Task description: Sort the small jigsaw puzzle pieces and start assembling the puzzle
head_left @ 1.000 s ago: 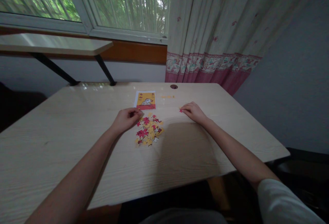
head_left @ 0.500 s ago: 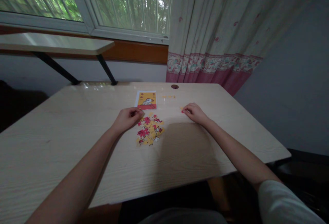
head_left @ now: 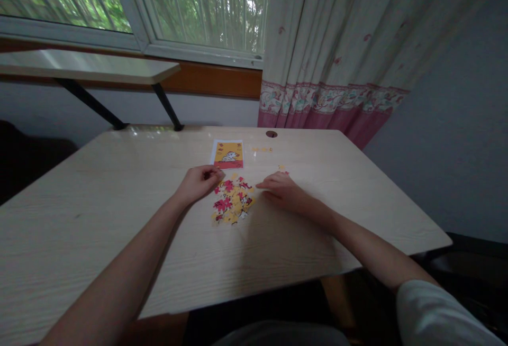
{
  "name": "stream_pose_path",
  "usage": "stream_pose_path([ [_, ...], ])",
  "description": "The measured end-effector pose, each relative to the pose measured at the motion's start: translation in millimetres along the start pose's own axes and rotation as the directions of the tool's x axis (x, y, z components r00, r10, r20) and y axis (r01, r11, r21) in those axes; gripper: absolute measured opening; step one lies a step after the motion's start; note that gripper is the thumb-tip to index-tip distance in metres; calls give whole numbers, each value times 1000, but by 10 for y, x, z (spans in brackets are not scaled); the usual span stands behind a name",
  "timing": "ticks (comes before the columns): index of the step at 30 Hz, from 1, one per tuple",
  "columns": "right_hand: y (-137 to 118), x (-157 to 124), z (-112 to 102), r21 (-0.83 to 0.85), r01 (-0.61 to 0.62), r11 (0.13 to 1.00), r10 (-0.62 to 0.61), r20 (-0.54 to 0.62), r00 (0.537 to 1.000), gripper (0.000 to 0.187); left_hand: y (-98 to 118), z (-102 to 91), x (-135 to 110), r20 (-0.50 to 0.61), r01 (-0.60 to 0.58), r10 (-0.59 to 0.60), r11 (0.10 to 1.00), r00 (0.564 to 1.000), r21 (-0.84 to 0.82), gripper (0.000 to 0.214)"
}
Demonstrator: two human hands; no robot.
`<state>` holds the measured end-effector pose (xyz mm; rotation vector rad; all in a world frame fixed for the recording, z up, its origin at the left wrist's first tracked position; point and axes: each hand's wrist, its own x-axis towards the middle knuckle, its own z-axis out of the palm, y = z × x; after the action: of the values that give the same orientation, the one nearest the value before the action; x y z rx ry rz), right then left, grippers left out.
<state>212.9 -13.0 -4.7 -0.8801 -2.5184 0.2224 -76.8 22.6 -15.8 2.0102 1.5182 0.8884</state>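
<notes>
A loose pile of yellow, red and white jigsaw pieces [head_left: 234, 202] lies on the table between my hands. My left hand [head_left: 199, 181] rests at the pile's upper left with thumb and fingers pinched together; whatever they hold is too small to make out. Just beyond its fingertips is the picture card [head_left: 229, 155], showing a white animal on yellow and red. My right hand [head_left: 281, 191] is to the right of the pile, its fingers stretched toward the pieces and nothing visible in them. Behind that hand lie a few yellow and red pieces [head_left: 282, 167], partly covered by it.
A short row of yellow pieces [head_left: 262, 149] lies right of the card, near a round cable hole [head_left: 271, 134] in the wooden table [head_left: 178, 266]. A raised shelf [head_left: 91, 65] on black legs stands at the back left. A curtain [head_left: 329, 92] hangs behind.
My right hand has moved left, from the small pieces on the right toward the pile, and its fingers have gone from pinched to stretched out. My left hand has kept its place.
</notes>
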Motion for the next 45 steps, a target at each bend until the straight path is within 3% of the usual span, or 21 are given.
stream_pose_path([
  [6, -299, 28, 75, 49, -22, 999, 17, 96, 995, 21, -12, 12, 6, 12, -20, 20, 1000, 1000, -7, 31],
  [15, -191, -16, 24, 171, -194, 966, 168, 156, 973, 10, 54, -3, -25, 29, -34, 32, 997, 999, 67, 31],
  [21, -202, -41, -9, 221, -211, 952, 175, 174, 969, 11, 278, 39, -75, 82, -153, 146, 985, 986, 80, 28],
  [24, -214, -43, -1, 260, -206, 943, 176, 135, 975, 7, 412, 88, -119, 124, -255, 247, 966, 961, 52, 26],
  [27, -218, -38, 13, 367, -170, 914, 187, -10, 982, 16, 562, 172, -188, 201, -335, 326, 942, 924, 12, 25],
  [32, -210, -27, 57, 429, -119, 896, 236, -232, 944, 16, 750, 341, -295, 286, -395, 403, 914, 869, -89, 19],
  [35, -207, -27, 100, 465, -113, 878, 278, -303, 912, 15, 798, 376, -315, 245, -389, 405, 915, 881, -110, 18],
  [45, -258, -14, 121, 541, -146, 828, 343, -284, 895, 17, 848, 371, -340, 205, -252, 285, 952, 936, -173, 22],
])
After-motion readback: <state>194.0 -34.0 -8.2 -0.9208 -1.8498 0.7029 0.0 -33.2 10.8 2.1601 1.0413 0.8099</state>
